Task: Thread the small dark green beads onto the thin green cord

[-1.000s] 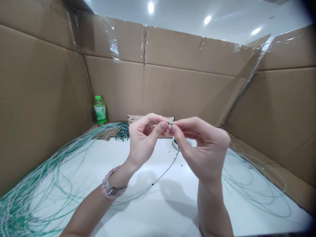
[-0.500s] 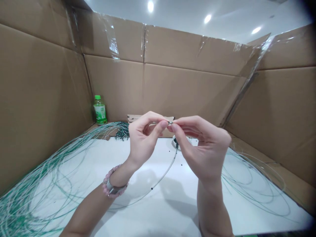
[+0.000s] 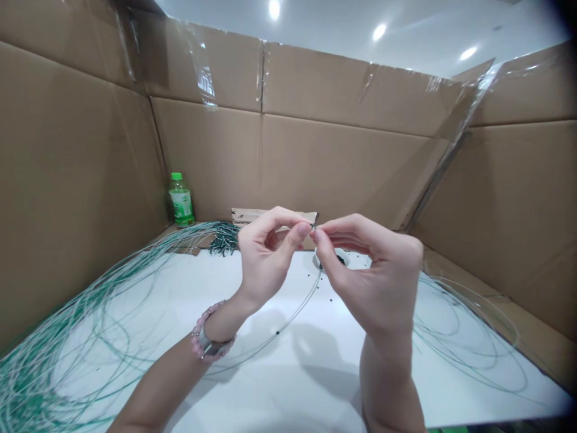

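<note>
My left hand [image 3: 270,258] and my right hand [image 3: 372,264] are raised over the white table, fingertips almost meeting. Between their thumbs and forefingers is a tiny dark piece [image 3: 314,227], too small to identify. Both hands are closed in a pinch on it. Below my right thumb, thin pale wires [image 3: 300,310] curve down to the left, with a small black bead [image 3: 277,332] on them. Their upper end lies near a white bowl [image 3: 319,264] of small black pieces, partly hidden by my right hand.
A large bundle of green and white wires [image 3: 85,300] spreads over the left side, its dark ends [image 3: 224,239] at the back. Looser wires [image 3: 469,361] loop at the right. A green bottle [image 3: 181,201] stands in the back left corner. Cardboard walls [image 3: 351,162] enclose the table.
My left hand has shifted slightly right, closer to my right fingertips. The string of black pieces below my right thumb no longer shows; two wires are visible there, and more of the bowl shows.
</note>
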A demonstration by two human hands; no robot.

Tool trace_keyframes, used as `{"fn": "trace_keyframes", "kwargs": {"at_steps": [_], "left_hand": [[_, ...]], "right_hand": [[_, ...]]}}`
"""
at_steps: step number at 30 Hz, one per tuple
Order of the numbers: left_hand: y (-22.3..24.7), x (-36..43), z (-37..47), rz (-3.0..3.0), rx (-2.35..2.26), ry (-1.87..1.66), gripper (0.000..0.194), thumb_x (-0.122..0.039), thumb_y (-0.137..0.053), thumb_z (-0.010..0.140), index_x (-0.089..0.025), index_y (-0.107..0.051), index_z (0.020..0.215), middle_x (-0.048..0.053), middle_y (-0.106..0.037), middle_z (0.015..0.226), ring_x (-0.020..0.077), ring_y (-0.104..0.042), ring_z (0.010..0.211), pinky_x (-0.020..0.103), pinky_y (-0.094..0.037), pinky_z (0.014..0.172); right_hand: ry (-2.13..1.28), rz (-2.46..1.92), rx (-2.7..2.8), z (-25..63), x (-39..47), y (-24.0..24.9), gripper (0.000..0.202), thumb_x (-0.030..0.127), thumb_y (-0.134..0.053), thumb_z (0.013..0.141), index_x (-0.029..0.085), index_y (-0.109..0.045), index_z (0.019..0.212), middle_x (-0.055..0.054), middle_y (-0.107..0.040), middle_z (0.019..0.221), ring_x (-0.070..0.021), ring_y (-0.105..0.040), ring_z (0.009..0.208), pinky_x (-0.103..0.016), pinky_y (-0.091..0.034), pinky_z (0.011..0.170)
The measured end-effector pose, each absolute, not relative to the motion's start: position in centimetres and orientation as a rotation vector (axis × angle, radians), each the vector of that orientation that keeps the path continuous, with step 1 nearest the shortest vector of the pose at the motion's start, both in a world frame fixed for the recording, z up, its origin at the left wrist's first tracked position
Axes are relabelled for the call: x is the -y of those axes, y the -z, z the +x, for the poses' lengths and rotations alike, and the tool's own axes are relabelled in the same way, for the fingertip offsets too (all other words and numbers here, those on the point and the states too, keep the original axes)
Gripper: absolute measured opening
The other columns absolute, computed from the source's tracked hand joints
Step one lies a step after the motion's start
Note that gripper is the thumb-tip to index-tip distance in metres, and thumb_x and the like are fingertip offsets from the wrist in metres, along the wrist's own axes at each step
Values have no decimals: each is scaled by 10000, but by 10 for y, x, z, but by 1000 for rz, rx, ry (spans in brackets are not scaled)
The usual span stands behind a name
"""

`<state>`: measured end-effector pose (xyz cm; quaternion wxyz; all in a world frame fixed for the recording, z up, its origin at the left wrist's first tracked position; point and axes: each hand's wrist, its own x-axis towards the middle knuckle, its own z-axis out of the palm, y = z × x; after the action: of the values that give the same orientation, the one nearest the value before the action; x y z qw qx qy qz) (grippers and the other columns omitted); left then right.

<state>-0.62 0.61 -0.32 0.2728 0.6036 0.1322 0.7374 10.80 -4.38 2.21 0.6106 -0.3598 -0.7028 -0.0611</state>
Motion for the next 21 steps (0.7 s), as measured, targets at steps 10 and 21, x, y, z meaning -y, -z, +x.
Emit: {"fn": "trace_keyframes", "kwargs": {"at_steps": [10, 21], "left_hand": [[8, -12, -8, 1776, -266, -2044, 52, -154, -667, 797, -153, -671, 746, 1, -642, 718, 57, -593, 616, 126, -500, 522], [-3, -18, -31, 2244, -249, -1921, 106, -63, -664, 774, -153, -669, 829, 13, -665, 782, 64, -601, 696, 122, -523, 566]], "right_hand": [[171, -843, 1678, 111, 42, -22, 100, 113, -619, 788, 194, -620, 730, 45, -666, 655, -98, -638, 571, -190, -540, 564], [371, -910, 1847, 116, 43, -25, 119, 100, -522, 841, 191, -550, 769, 23, -579, 689, -89, -511, 601, -223, -417, 578]]}}
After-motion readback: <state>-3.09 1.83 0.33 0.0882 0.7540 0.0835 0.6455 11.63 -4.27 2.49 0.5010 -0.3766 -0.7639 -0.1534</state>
